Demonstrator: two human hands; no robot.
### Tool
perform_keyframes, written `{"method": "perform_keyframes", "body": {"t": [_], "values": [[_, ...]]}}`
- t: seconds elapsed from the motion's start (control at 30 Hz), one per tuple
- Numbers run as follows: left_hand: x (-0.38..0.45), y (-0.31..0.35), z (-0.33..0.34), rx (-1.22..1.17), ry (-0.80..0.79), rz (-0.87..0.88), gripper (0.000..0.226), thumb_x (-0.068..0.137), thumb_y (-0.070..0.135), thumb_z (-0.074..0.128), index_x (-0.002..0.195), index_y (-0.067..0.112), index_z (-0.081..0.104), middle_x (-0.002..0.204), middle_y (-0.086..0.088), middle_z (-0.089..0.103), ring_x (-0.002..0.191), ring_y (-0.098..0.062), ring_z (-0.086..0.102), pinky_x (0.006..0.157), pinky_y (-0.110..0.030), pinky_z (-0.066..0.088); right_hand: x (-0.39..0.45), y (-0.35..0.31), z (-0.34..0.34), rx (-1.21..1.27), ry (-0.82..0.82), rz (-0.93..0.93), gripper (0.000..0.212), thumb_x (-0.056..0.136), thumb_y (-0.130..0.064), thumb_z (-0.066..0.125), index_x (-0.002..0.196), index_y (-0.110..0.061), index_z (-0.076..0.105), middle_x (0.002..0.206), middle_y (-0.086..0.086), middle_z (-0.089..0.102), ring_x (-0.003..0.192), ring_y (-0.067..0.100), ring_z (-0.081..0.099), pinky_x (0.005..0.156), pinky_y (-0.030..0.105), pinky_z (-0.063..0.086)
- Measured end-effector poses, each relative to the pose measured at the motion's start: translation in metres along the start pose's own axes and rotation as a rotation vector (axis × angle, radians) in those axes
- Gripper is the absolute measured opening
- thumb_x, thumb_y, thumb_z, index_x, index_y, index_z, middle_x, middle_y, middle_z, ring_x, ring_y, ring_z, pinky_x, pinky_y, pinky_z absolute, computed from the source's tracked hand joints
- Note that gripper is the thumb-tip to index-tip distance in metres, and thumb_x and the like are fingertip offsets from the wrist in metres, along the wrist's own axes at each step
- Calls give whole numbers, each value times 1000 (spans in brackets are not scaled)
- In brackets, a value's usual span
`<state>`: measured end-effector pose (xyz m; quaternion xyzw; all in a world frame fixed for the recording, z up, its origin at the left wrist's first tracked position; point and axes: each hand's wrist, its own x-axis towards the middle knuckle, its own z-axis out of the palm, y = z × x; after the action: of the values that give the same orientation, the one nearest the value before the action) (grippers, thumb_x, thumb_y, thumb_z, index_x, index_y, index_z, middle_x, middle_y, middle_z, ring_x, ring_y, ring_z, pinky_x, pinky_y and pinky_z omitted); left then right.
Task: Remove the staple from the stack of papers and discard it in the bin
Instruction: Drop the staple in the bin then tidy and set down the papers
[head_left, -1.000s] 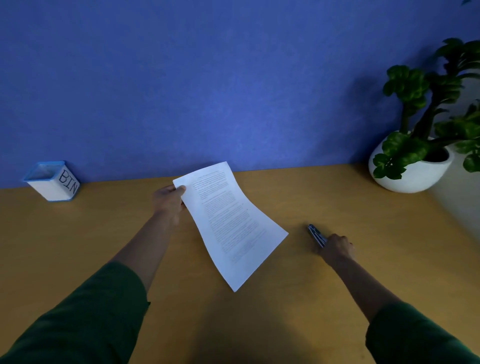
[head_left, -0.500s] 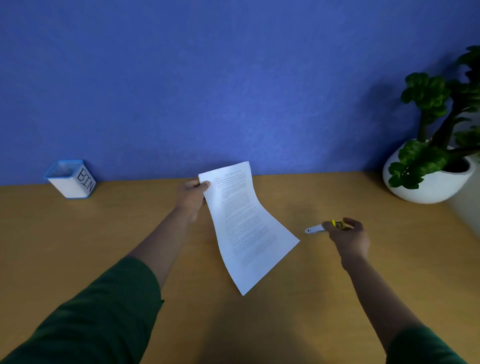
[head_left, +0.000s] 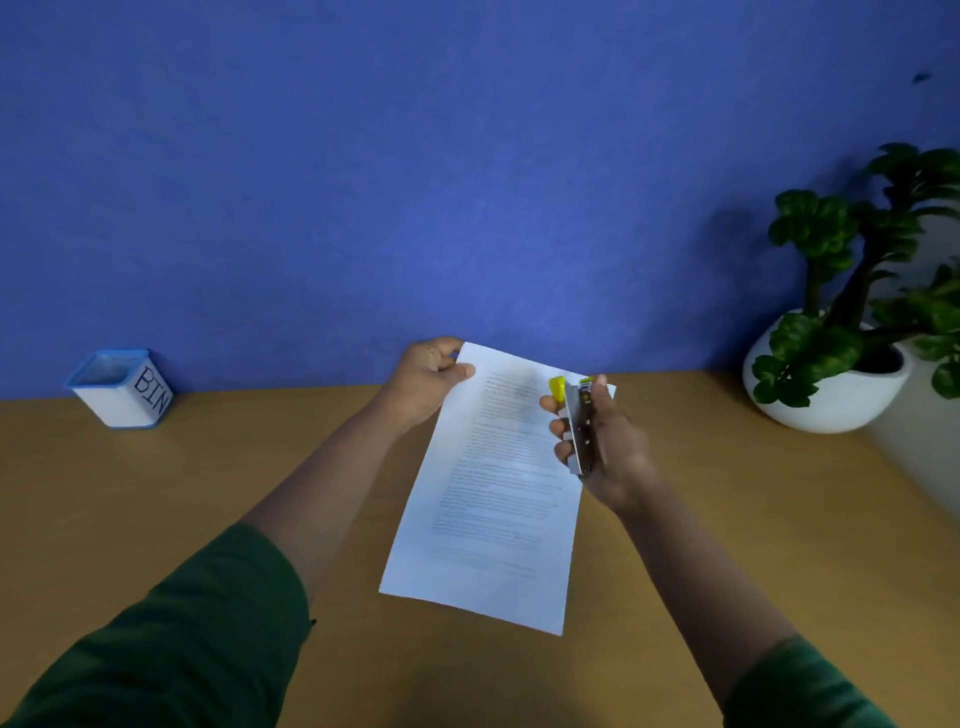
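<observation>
A white stack of printed papers (head_left: 493, 499) hangs in the air over the wooden desk, pinched at its top left corner by my left hand (head_left: 428, 376). My right hand (head_left: 605, 441) grips a grey metal staple remover (head_left: 579, 431) with yellow parts, held upright in front of the papers' upper right edge. The staple itself is too small to see. A small white bin (head_left: 122, 387) with a blue rim and the word BIN stands at the far left against the wall.
A potted green plant in a white bowl (head_left: 831, 387) sits at the back right of the desk (head_left: 208, 493). A blue wall runs behind the desk. Green sleeves cover both forearms near the bottom.
My right hand picked up the staple remover from the desk and carried it left, up to the papers. My left hand turned the sheets more upright and squarer to me.
</observation>
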<state>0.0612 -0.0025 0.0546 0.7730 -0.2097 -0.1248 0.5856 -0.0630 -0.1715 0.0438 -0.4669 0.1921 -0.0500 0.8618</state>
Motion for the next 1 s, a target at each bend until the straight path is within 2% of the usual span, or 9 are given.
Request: {"method": "perform_keyframes", "body": {"t": [0.07,0.2,0.23,0.33,0.43,0.53,0.67,0.83,1.0], "values": [[0,3,2,37,18,-6,9,89,5,57,95,11,56,58,5,68,54,-9,59,57,-21,45,-1,1,4,-60,-12,25,54,99,-49,28,91,-12,67,67,0,68,44,6,47,38,17,36],[-1,4,6,57,34,-19,4,88,7,59,88,7,55,80,-26,68,69,-26,59,67,-32,45,-5,2,8,-267,-93,9,33,93,-49,47,96,-18,59,72,-3,57,47,7,40,42,19,31],[-1,4,7,32,38,-23,6,88,6,60,84,8,56,79,-24,68,67,-26,60,67,-32,46,-6,2,9,-369,-97,-23,25,90,-41,57,100,-18,53,74,-3,52,47,7,38,42,19,30],[-3,4,8,-65,60,-45,17,87,3,60,75,15,59,74,-8,66,65,-20,61,64,-28,48,-7,3,12,-537,-45,-112,42,86,-16,66,114,-14,34,74,-1,43,42,3,37,39,17,32],[-1,4,10,-120,94,-79,15,85,2,62,75,13,61,76,-7,67,68,-20,62,67,-29,49,-8,-4,16,-597,-20,-205,28,91,-17,59,107,-12,36,71,1,45,39,-1,43,40,13,35],[0,5,13,-138,107,-84,15,82,2,66,73,13,63,76,-4,68,68,-18,63,70,-30,51,-5,-18,18,-664,7,-283,21,93,-21,55,109,-14,44,86,-1,55,60,2,54,55,18,43],[-1,9,15,-138,120,-80,19,78,2,70,66,16,64,70,3,69,58,-6,65,61,-23,52,4,-40,24,-744,-30,-260,13,95,-25,50,106,-20,46,81,-7,48,60,6,43,53,16,35],[-3,12,20,-176,116,-65,17,75,-2,71,65,9,62,68,-6,64,59,-15,59,60,-24,48,13,-65,37,-1500,-74,-439,37,86,-61,45,109,-33,51,84,-16,56,80,11,54,70,29,38],[-6,16,24,-196,97,-40,19,68,-2,76,60,10,64,56,0,61,46,-4,53,49,-16,42,21,-75,52,-1955,-192,-679,50,85,-60,49,121,-26,55,115,-7,58,103,17,57,75,27,36]]}}
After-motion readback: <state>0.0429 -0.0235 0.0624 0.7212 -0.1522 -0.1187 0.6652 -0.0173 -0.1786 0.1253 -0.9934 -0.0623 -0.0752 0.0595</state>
